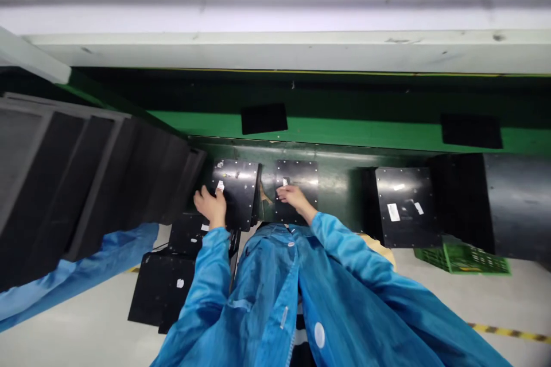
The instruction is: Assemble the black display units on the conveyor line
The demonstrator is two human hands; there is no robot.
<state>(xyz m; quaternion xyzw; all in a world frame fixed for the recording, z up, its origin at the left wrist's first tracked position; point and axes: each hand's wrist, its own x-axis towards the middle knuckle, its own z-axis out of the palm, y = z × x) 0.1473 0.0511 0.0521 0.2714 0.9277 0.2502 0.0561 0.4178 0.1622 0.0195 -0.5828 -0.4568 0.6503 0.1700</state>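
Note:
My left hand (210,206) rests at the left edge of a stack of flat black plates (237,183), fingers apart, thumb near a small white label. The top plate has small screws or holes along its rim. My right hand (296,198) lies over a second black plate (301,172), by its left part, with the fingers stretched out near a small white label (286,182). Neither hand visibly grips anything; the undersides of the fingers are hidden. Between the two plates a small brown piece (264,195) shows on the dark green bench surface (340,183).
Large stacked black boxes (146,172) stand at left, beside another person's blue sleeve (107,258). More black boxes (407,212) stand at right, above a green crate (469,258). Lower left are black cases (163,287). A white ledge (275,51) runs across the front.

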